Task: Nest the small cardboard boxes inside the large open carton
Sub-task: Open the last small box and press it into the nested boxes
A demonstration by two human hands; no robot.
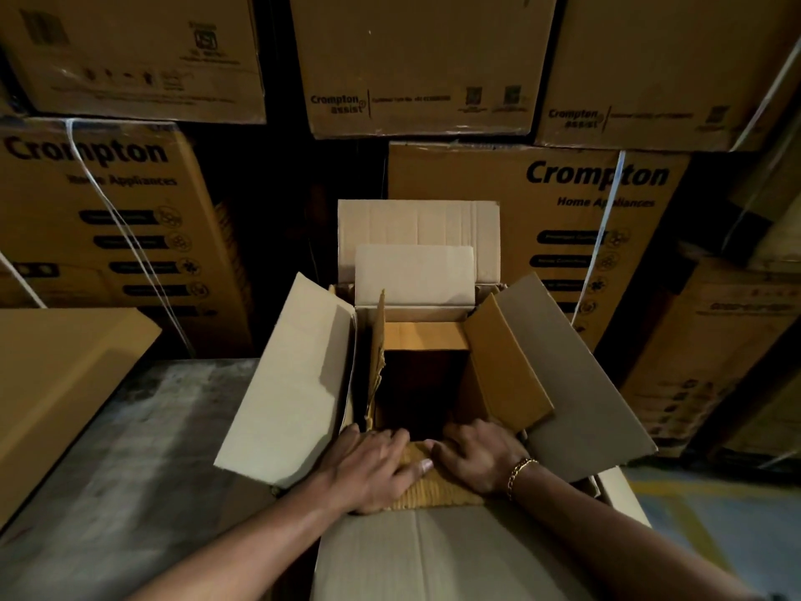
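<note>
The large open carton (294,375) stands in the middle with its four flaps spread outward. A smaller open cardboard box (498,370) sits inside it, its flaps up and its inside dark. My left hand (372,466) and my right hand (479,457) lie side by side, palms down, on the small box's near flap (427,492), pressing it against the carton's near edge. Fingers of both hands are spread flat and curl over the flap's fold. A gold bracelet circles my right wrist.
Stacked printed "Crompton" cartons (598,219) wall off the back and both sides. A flat sheet of cardboard (60,383) lies at the left. Grey concrete floor (143,448) shows at the left of the carton, and painted floor (711,527) at the right.
</note>
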